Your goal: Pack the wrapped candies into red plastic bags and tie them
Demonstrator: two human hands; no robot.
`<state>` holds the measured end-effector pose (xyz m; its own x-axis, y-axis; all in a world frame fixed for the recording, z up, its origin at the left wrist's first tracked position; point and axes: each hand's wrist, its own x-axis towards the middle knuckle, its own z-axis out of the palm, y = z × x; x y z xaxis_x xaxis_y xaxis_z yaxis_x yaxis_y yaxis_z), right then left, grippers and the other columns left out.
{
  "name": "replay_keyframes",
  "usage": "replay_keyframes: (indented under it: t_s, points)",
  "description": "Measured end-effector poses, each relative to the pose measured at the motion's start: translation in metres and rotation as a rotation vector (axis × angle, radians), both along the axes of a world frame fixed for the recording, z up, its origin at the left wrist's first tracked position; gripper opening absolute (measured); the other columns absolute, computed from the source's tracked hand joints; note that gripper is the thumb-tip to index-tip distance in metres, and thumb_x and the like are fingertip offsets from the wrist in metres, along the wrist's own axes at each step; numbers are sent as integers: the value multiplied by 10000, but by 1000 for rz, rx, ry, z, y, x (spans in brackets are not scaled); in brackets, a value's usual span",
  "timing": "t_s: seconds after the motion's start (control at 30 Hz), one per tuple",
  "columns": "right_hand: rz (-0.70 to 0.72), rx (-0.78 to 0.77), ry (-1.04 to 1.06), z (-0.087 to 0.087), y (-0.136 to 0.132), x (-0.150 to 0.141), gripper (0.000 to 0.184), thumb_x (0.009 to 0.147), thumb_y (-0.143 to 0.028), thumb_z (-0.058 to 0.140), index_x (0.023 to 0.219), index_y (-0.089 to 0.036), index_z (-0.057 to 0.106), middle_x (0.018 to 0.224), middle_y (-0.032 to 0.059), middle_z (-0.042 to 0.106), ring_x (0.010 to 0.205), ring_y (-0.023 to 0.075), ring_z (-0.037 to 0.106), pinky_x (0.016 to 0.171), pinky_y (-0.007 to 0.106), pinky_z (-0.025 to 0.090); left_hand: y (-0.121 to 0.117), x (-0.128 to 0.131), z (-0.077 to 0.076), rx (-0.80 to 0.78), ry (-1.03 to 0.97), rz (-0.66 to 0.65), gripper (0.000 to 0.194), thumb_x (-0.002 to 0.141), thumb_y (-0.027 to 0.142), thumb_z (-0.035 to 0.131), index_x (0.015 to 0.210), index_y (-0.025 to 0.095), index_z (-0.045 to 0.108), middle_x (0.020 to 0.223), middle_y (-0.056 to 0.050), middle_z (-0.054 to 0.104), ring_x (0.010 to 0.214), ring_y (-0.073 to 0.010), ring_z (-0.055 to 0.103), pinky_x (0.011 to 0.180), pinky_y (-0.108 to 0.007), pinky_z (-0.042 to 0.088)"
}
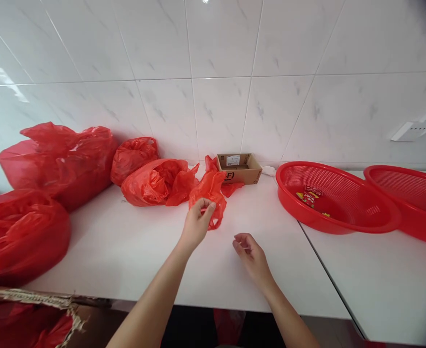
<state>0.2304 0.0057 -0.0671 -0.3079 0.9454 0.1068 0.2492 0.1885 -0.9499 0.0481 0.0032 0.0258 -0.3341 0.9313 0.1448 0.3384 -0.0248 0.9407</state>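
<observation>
My left hand (197, 223) is over the white table, thumb and fingers pinched together at a small, crumpled red plastic bag (213, 191). The bag stands partly upright behind the fingers, and its lower end rests on the tabletop. To the right, my right hand (251, 258) hovers a little above the table with fingers loosely curled and a gap to the thumb; I see nothing held in it. Close behind the small bag is an open cardboard box (242, 174), with more red plastic beside its left and front sides.
Stuffed red bags (154, 183) line the left side against the tiled wall (220, 106). A red perforated basket (343, 220) with a few small colourful packets stands right, a second basket (416, 212) beside it. A torn carton (53, 302) is at lower left. A table seam runs at right.
</observation>
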Motion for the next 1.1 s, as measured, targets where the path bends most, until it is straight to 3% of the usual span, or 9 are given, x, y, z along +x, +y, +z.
replay_keyframes:
  t_s: [0.1, 0.23, 0.47, 0.6, 0.67, 0.73, 0.83, 0.97, 1.1]
  points:
    - [6, -1, 133, 18, -2, -15, 457, 864, -470, 594, 1246, -228, 527, 1204, 100, 629, 979, 221, 636, 760, 336, 541, -25, 37, -4, -8, -211, -147, 339, 926, 522, 440, 802, 208, 468, 701, 15, 550, 630, -129, 552, 621, -256, 466]
    - [40, 0, 180, 32, 0, -19, 222, 882, -386, 568, 1011, -216, 626, 1013, 60, 693, 901, 205, 647, 776, 334, 532, -39, 46, -9, -9, -517, -192, 325, 846, 488, 624, 782, 186, 525, 651, 18, 566, 568, -101, 525, 548, -212, 435]
    - [6, 84, -33, 23, 21, 32, 235, 903, -422, 533, 876, -206, 622, 840, 29, 673, 742, 170, 607, 680, 283, 480, -38, -31, -16, 154, -776, 239, 348, 679, 363, 787, 801, 198, 506, 544, 103, 395, 474, -49, 422, 497, -148, 409]
    - [-92, 132, -64, 32, 25, 47, 266, 911, -450, 522, 920, -210, 638, 819, 27, 673, 715, 170, 608, 667, 278, 482, -54, -31, -7, 337, -675, 465, 264, 758, 341, 722, 904, 240, 527, 658, 79, 483, 606, -71, 531, 661, -195, 520]
    - [-81, 197, -86, 41, 19, 39, 254, 928, -424, 501, 942, -220, 651, 868, 33, 695, 761, 177, 636, 696, 282, 494, -60, -7, -5, 347, -472, 378, 297, 778, 352, 716, 1011, 266, 554, 805, 34, 577, 749, -124, 603, 723, -271, 552]
    - [-44, 280, -112, 49, 6, 23, 225, 941, -376, 484, 950, -229, 655, 916, 40, 710, 793, 183, 654, 699, 286, 502, -60, 22, -10, 168, -343, 109, 445, 732, 355, 771, 1113, 272, 558, 990, -23, 619, 885, -176, 632, 719, -291, 552]
    - [51, 367, -116, 54, -13, 0, 187, 941, -288, 464, 991, -230, 635, 923, 51, 710, 809, 192, 661, 687, 296, 513, -53, 49, -26, -91, -429, -142, 499, 741, 388, 765, 1176, 233, 578, 1090, -81, 649, 983, -233, 644, 794, -347, 547]
    - [146, 326, -26, 54, -25, -8, 155, 942, -267, 474, 1002, -224, 611, 951, 52, 679, 830, 176, 653, 717, 291, 533, -47, 44, -41, -135, -512, -142, 308, 838, 453, 637, 946, 169, 690, 860, -83, 696, 890, -250, 661, 809, -379, 534]
    - [157, 286, 4, 51, -25, -6, 201, 968, -301, 447, 1065, -230, 608, 1041, 62, 655, 947, 183, 644, 846, 317, 524, -53, 31, -42, -83, -566, -140, 206, 840, 400, 625, 918, 226, 702, 981, -64, 692, 952, -227, 628, 810, -341, 520]
